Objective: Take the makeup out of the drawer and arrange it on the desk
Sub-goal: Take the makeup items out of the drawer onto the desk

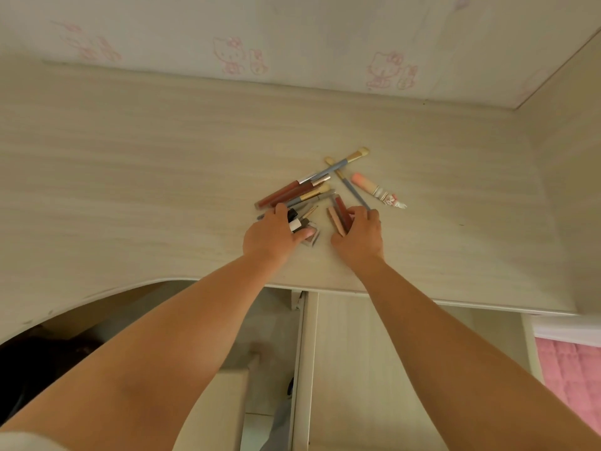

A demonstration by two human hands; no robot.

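Both hands rest on a heap of makeup on the pale tabletop (130, 177): the left hand (276, 237) grips small bottles (295, 222), the right hand (359, 234) holds reddish lip tubes (341, 213). Brushes (344, 162) lie crossed beyond.

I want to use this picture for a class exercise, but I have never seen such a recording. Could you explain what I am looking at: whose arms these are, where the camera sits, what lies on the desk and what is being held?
There is no machine here. A person wears a camera on the head, so you look forward and down along their own two bare arms. The pale wooden desk carries a small heap of makeup: a blue-handled brush crossing a second one, reddish-brown lip gloss tubes, and a peach-coloured tube lying a little apart to the right. The left hand grips several small pieces, among them a white-capped one. The right hand holds slim pink and red sticks. Below the desk edge is pale furniture, too unclear to tell.
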